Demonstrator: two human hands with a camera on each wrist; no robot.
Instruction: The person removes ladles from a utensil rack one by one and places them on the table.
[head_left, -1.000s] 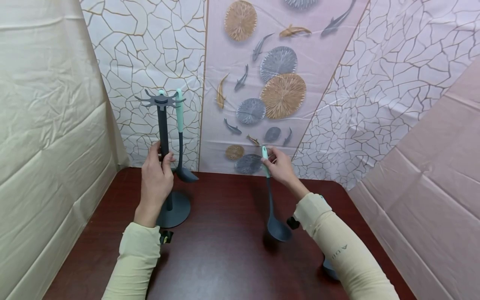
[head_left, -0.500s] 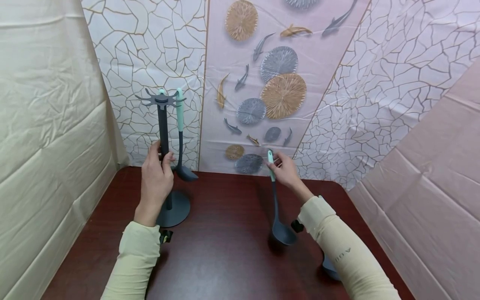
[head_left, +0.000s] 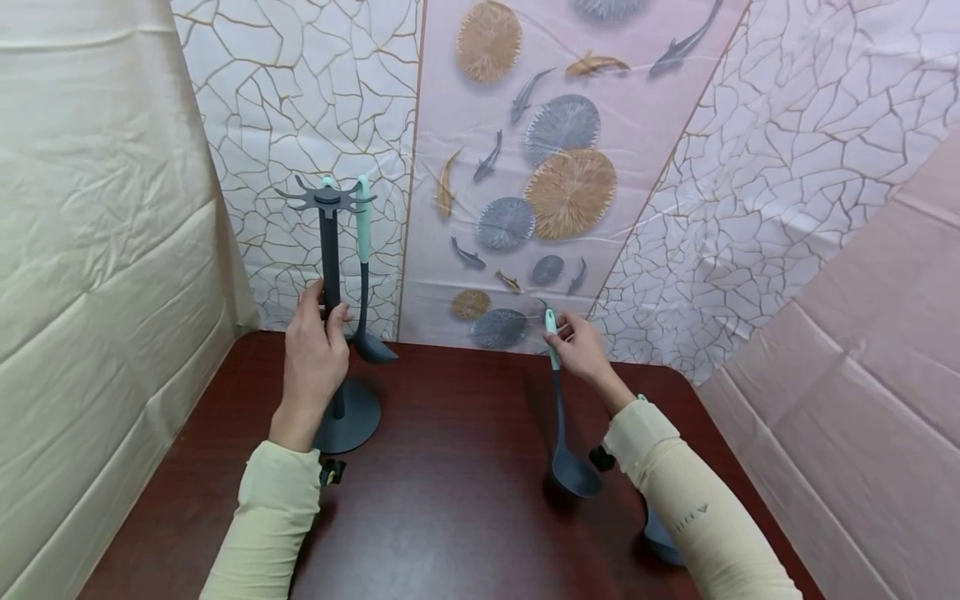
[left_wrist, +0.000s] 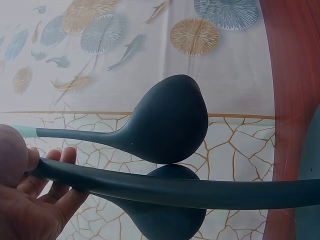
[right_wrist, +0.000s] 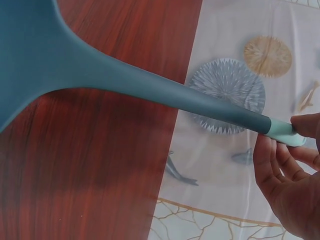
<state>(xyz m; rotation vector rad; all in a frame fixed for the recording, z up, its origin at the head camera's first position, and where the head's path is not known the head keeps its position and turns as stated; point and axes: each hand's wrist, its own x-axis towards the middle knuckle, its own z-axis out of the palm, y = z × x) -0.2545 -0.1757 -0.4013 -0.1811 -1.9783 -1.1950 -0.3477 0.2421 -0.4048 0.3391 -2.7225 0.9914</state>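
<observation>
My left hand (head_left: 315,367) grips the dark pole of a utensil stand (head_left: 330,250), which has a hooked top and a round base. A dark spoon-like utensil (head_left: 372,348) with a mint green handle hangs from the stand's right side. In the left wrist view, a second dark bowl-shaped utensil (left_wrist: 170,220) shows partly behind the pole. Out to the right, my right hand (head_left: 581,346) pinches the mint green handle of a dark ladle (head_left: 576,477) between thumb and fingers. The ladle hangs nearly upright, its bowl low over the table.
Another dark utensil (head_left: 660,533) lies on the table at the right, mostly hidden under the right sleeve. The reddish-brown table (head_left: 442,467) ends at a patterned cloth backdrop (head_left: 502,275). Plain cloth walls (head_left: 112,275) stand on both sides.
My right hand has moved to the right and slightly closer to me, carrying the ladle along. The left hand keeps its grip on the stand.
</observation>
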